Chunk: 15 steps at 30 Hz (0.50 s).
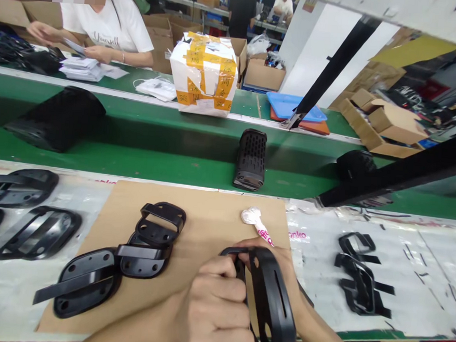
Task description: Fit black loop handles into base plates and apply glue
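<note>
My left hand (218,306) is closed around a black oval plastic frame part (272,294), held on edge over a sheet of brown cardboard (205,216). My right hand (284,255) wraps the far side of the same part; its fingers are mostly hidden behind it. Just beyond the right hand lies a white and pink tube (256,222). Left of my hands, three similar black frame parts (128,252) lie overlapping on the cardboard.
More black frames (32,225) lie at the left, and black strips and rings (361,279) at the right. A black perforated speaker body (250,159) stands on the green conveyor (154,160). A taped white box (204,73) and a person sorting papers are across it.
</note>
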### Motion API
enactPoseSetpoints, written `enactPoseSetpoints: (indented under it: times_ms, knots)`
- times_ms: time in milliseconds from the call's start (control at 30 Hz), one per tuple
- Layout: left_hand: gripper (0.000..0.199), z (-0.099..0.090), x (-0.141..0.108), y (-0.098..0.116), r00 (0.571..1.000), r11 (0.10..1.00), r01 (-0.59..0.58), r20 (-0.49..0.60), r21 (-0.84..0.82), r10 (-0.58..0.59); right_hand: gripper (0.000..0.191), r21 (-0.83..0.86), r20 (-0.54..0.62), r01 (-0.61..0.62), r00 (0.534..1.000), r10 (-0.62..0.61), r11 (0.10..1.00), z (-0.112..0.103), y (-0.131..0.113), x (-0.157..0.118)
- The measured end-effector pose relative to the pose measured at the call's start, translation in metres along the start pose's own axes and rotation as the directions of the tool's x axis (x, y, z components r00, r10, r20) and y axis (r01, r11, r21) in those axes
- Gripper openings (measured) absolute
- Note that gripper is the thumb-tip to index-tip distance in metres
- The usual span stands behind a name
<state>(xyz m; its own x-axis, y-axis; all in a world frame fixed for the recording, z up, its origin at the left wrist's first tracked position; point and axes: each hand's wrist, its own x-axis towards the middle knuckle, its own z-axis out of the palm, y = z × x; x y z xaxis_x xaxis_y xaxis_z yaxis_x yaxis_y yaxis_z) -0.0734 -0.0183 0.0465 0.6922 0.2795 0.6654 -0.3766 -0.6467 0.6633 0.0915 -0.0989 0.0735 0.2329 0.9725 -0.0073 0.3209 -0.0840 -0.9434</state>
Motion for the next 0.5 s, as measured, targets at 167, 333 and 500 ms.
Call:
enactPoseSetpoints:
  times_ms: [167, 333, 500]
  knots:
    - [0.034, -0.019, 0.035, -0.017, 0.994, 0.996, 0.075, -0.082, -0.045, -0.078, 0.024, -0.079, -0.005, -0.096, 0.995, 0.095, 0.992, 0.005, 0.012, 0.028]
    - [0.04, -0.016, 0.043, -0.043, 0.748, 0.783, 0.544, -0.248, -0.302, -0.615, 0.03, -0.265, -0.12, -0.155, 0.985, 0.127, 0.952, -0.024, 0.031, 0.022]
    - [0.036, 0.001, 0.037, -0.068, 0.589, 0.65, 0.649, -0.279, -0.395, -0.759, 0.028, -0.637, -0.278, -0.384, 0.923, 0.265, 0.668, -0.051, 0.059, -0.024]
